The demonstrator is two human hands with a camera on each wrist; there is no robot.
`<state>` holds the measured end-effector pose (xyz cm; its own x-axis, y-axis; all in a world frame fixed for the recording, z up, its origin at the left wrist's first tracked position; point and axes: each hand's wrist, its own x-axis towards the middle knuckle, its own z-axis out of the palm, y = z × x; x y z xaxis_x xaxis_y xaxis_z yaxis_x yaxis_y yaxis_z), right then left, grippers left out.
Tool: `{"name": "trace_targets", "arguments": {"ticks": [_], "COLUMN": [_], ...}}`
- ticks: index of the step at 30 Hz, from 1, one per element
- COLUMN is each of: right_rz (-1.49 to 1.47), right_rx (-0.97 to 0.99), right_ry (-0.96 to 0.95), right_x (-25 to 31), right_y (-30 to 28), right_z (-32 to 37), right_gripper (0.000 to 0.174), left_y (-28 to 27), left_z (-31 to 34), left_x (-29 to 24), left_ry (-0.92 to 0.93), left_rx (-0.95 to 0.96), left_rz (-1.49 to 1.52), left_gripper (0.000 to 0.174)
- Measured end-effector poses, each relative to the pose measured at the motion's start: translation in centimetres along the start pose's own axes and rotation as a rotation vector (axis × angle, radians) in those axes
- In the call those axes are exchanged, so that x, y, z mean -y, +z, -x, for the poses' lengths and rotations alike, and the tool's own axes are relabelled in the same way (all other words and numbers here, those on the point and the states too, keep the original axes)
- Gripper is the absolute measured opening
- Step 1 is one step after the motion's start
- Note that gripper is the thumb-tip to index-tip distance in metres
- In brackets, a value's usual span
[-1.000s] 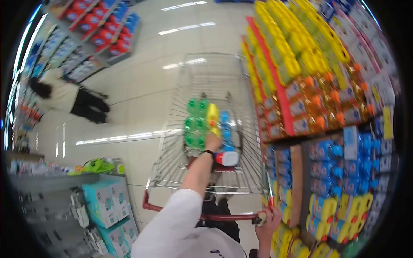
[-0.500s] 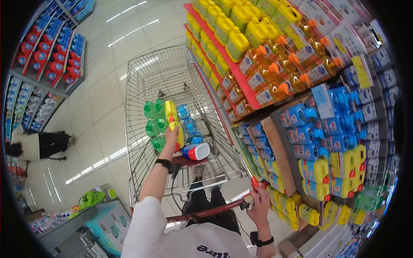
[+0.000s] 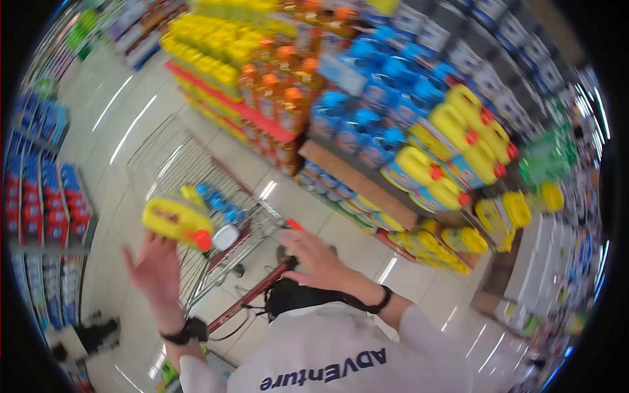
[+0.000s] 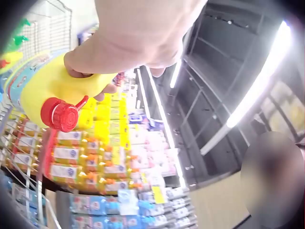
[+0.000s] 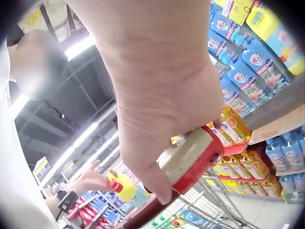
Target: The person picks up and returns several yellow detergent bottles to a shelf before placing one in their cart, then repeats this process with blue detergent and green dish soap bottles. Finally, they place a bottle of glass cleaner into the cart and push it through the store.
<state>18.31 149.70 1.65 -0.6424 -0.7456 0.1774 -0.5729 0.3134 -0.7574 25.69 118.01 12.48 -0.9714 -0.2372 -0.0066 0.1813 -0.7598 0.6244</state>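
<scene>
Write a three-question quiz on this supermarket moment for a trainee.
1. True or false: the left hand holds a green bottle.
2. Which colour is the cap of the yellow bottle? A blue, B red, C white.
3. Fill in: the right hand grips the cart's ____.
Key: 1 false, it holds the yellow one; 2 B; 3 handle.

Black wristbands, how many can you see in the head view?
2. One black wristband sits on the left wrist, below the left hand holding the yellow bottle. The other is on the right wrist, behind the right hand gripping the cart handle.
</scene>
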Motion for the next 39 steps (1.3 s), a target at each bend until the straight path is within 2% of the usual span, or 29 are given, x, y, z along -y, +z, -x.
{"name": "trace_targets", "arguments": {"ticks": [1, 2, 4, 9, 11, 12, 13, 15, 17, 20, 22, 23, 25, 27, 29, 31, 33, 35, 36, 38, 39], "right_rz": [-0.073, -0.149, -0.201, -0.346, -0.409, -0.467, -0.468, -0.473, -0.481, -0.309, -0.407, -0.403, -0.251, -0.208, -0.305, -0.359, -0.410, -0.082, -0.077, 0.080, 0.077], "right_rx": [-0.041, -0.079, -0.151, -0.389, -0.305, -0.316, -0.333, -0.534, -0.623, -0.658, -0.678, -0.689, -0.751, -0.757, -0.783, -0.781, -0.789, -0.761, -0.765, -0.823, -0.820], "right_ry": [-0.038, -0.085, -0.073, -0.042, 0.116, 0.271, 0.283, 0.306, 0.366, 0.476, 0.650, 0.650, 0.663, 0.677, 0.611, 0.584, 0.577, 0.593, 0.603, 0.767, 0.783], "right_x": [0.5, 1.1, 2.7, 1.4, 0.4, 0.0, -1.0, -4.4, -7.9, -13.1, -16.2, -17.8, -20.8, -23.2, -24.8, -26.8, -28.8, -31.0, -31.5, -32.5, -32.1], "right_y": [-0.6, -1.5, -3.5, -6.8, -9.0, -10.0, -10.7, -11.5, -12.5, -13.7, -14.3, -14.5, -14.2, -14.0, -14.4, -14.2, -13.2, -12.6, -12.6, -12.3, -12.4], "right_z": [-0.2, -0.3, -0.3, 3.6, 6.9, 8.8, 10.9, 14.9, 18.5, 22.9, 25.2, 26.1, 27.7, 28.6, 28.4, 28.3, 28.9, 29.5, 29.9, 30.4, 30.7], "right_gripper": [0.082, 0.084, 0.086, 0.096, 0.095, 0.089, 0.089, 0.075, 0.073, 0.070, 0.066, 0.066, 0.068, 0.070, 0.067, 0.068, 0.070, 0.074, 0.074, 0.074, 0.074], "left_y": [2.5, 5.1, 10.0, 18.0, 19.8, 20.4, 21.0, 21.9, 22.3, 20.3, 16.3, 14.9, 12.8, 11.8, 11.8, 12.3, 10.4, 10.3, 10.5, 10.9, 10.9], "left_z": [0.4, 0.7, 1.8, 3.6, 4.2, 4.1, 3.9, 2.9, 1.7, -1.0, -3.4, -4.7, -6.4, -7.2, -7.9, -8.1, -8.3, -8.1, -7.5, -7.7, -7.7], "left_x": [0.5, 1.3, 3.7, 11.7, 15.7, 17.8, 19.9, 24.4, 29.0, 36.4, 40.7, 42.7, 46.2, 49.4, 51.9, 54.2, 57.3, 59.0, 59.5, 60.4, 61.1], "left_ry": [0.011, -0.023, 0.008, -0.112, -0.275, -0.322, -0.367, -0.504, -0.673, -0.916, -1.012, -1.016, -0.859, -0.931, -0.985, -1.129, -1.116, -1.100, -1.065, -1.035, -1.041], "left_rx": [0.073, 0.107, 0.110, 0.135, 0.192, 0.197, 0.198, 0.280, 0.277, 0.282, 0.362, 0.373, 0.458, 0.424, 0.380, 0.294, 0.270, 0.249, 0.242, 0.238, 0.292], "left_rz": [0.016, 0.021, -0.008, 0.054, 0.085, 0.105, 0.124, 0.034, 0.079, 0.206, -0.206, -0.208, -0.984, -0.981, -0.970, -0.643, -0.596, -0.547, -0.600, -0.654, -0.667], "left_gripper": [0.098, 0.098, 0.110, 0.119, 0.121, 0.121, 0.121, 0.117, 0.111, 0.097, 0.086, 0.086, 0.076, 0.080, 0.083, 0.089, 0.089, 0.090, 0.090, 0.091, 0.090]}}
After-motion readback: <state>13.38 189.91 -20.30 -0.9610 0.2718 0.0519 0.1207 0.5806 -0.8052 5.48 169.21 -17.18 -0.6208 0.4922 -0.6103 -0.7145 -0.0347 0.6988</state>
